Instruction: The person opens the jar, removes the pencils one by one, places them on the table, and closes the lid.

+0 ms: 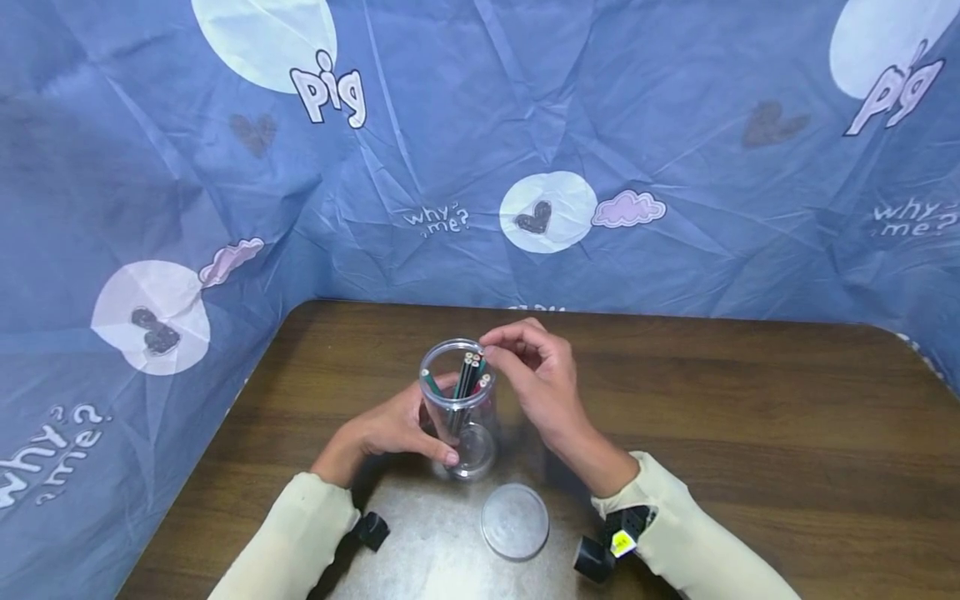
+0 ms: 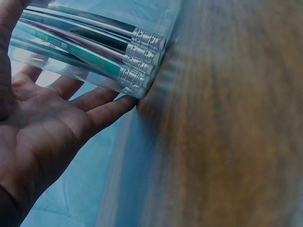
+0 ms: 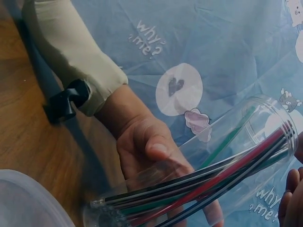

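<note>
A clear plastic jar (image 1: pixel 480 454) holds several unsharpened pencils (image 1: pixel 465 379) in black, green and red. My left hand (image 1: pixel 401 423) grips its side, thumb in front and fingers behind. At the jar's bottom, the left wrist view shows the pencils' metal ferrules (image 2: pixel 137 71) and pale erasers, so their plain ends point up. My right hand (image 1: pixel 546 379) is over the right side of the rim, thumb and forefinger pinching the top end of a pencil there. Only part of that hand's fingers (image 3: pixel 292 194) shows at the edge of the right wrist view.
A round translucent lid (image 1: pixel 515 522) lies in front of the jar on a shiny grey patch (image 1: pixel 408 554) of the brown wooden table (image 1: pixel 720 417). Blue printed cloth (image 1: pixel 420 150) hangs behind and to the left. Black camera mounts (image 1: pixel 596 558) sit at both wrists.
</note>
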The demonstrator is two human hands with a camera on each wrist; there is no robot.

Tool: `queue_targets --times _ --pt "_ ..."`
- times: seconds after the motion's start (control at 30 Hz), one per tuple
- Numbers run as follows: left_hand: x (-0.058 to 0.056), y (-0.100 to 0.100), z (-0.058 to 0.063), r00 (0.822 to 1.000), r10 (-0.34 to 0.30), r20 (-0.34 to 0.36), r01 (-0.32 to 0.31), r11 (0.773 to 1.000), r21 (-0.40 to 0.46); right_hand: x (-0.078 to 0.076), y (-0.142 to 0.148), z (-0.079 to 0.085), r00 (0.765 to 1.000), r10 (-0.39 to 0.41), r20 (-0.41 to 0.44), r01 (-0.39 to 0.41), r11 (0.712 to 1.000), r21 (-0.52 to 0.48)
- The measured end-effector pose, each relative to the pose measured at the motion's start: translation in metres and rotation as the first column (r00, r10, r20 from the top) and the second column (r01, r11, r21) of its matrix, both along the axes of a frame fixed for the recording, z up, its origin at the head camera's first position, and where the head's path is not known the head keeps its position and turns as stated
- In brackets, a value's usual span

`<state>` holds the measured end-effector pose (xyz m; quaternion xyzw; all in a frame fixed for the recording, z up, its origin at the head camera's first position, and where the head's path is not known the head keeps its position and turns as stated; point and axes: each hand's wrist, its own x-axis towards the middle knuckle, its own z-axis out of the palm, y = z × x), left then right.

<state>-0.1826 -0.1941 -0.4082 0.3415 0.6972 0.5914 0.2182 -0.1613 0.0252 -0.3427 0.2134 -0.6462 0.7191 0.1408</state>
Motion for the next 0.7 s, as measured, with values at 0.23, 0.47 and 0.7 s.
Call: queue_targets --times 0.23,0.47,0.7 --pt "0.0003 -0.0005 -0.0002 1.000 0.007 -0.002 -0.007 1.000 -0.007 0.0026 -0.0018 0.0061 0.999 -0.019 0.027 0.019 1.000 -0.003" --pt "-0.0003 -0.0010 -0.0015 1.000 0.014 -0.028 -0.015 1.000 -0.020 0.0040 -0.0033 0.0065 0.999 -0.028 0.046 0.028 1.000 -0.006" --pt "0.0005 -0.0011 -0.0013 0.999 0.017 -0.028 -0.017 1.000 -0.024 0.0062 -0.0058 0.0072 0.990 0.019 0.142 -0.011 0.998 -0.060"
